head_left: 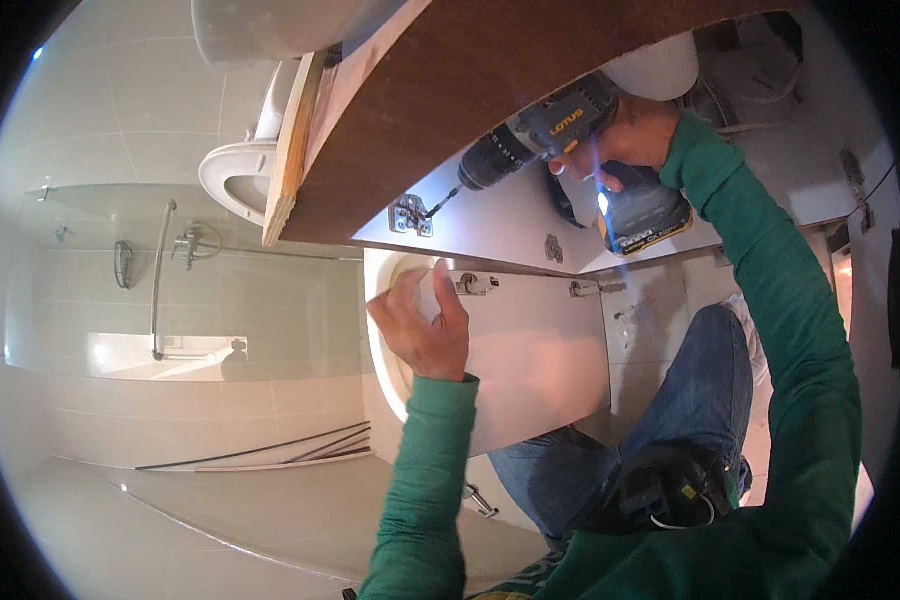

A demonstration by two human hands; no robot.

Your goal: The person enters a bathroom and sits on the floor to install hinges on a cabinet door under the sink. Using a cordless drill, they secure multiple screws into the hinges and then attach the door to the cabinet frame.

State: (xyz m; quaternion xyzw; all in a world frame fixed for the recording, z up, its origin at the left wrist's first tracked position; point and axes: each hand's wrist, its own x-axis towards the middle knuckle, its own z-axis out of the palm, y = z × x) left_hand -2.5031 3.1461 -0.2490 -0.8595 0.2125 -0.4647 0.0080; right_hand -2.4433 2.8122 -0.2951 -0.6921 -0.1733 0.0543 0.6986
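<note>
My right hand [638, 132] is wrapped round the grip of a dark cordless drill [560, 122], whose lamp is lit. The long bit [444, 202] slants down-left to a metal hinge plate [410, 216] on the white inner side of a cabinet [505, 235]. Its tip appears to touch the plate. Just below the cabinet edge, my left hand [425, 325] is raised with bent fingers, the thumb apart from them, and nothing visible in it. Beside that hand is a white door panel [540, 345] with a hinge [476, 285] and a second hinge [584, 289].
A brown board [420, 100] with a raw wood edge [295, 155] overhangs the work. Another plate [554, 248] sits further along the cabinet. A toilet [240, 180], shower glass [190, 300] and thin rods [270, 450] lie leftward. My jeans-clad leg [695, 390] is below.
</note>
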